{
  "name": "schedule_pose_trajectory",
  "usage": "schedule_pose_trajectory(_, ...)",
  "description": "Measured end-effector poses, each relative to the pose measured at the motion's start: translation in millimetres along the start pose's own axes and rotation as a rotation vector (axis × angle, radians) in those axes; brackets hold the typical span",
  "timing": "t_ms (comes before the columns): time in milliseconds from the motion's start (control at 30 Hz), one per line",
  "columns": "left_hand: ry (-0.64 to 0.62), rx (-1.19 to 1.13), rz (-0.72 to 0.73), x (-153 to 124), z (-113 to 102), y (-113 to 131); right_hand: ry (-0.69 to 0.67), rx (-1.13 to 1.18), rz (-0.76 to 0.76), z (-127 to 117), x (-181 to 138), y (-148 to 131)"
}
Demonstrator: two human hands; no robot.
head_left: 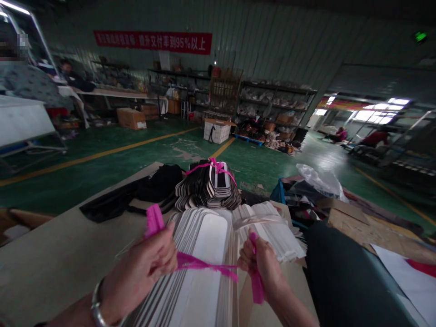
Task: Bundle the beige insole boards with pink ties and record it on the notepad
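Observation:
A stack of white flat pieces with rounded ends (207,240) lies on the table (57,259) in front of me. A pink plastic string (204,265) runs across the stack. My left hand (146,268) is closed on one end of the string, which sticks up pink above my fingers. My right hand (262,268) pinches the other end, and a tail hangs down below it. Behind lies a bundle of black-and-white pieces (207,186) tied with pink string. More white pieces (272,231) fan out to the right.
A black bag (153,186) lies on the table at the back left. Cardboard and a clear plastic bag (320,179) sit to the right. Beyond is a green floor with boxes (131,118), shelves and seated people at the far right and left.

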State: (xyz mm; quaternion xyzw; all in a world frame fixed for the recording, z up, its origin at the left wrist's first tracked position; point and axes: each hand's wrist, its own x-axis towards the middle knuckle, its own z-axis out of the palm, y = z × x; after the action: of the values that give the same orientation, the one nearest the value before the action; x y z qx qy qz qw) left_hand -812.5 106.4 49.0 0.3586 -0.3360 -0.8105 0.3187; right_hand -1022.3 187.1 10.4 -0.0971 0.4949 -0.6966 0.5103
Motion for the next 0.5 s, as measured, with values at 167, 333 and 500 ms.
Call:
schedule_pose_trajectory(167, 0.176, -0.191, -0.105, 11, -23, -9, -0.045, -0.488, -0.171, -8, -1, 11)
schedule_pose_trajectory(333, 0.069, 0.086, 0.114, 15, 16, -2, -0.372, -1.589, -0.535, 14, -31, 16)
schedule_pose_trajectory(500, -0.142, 0.739, 0.381, -12, 72, 5, -0.5, -2.021, -0.607, 55, -50, -2)
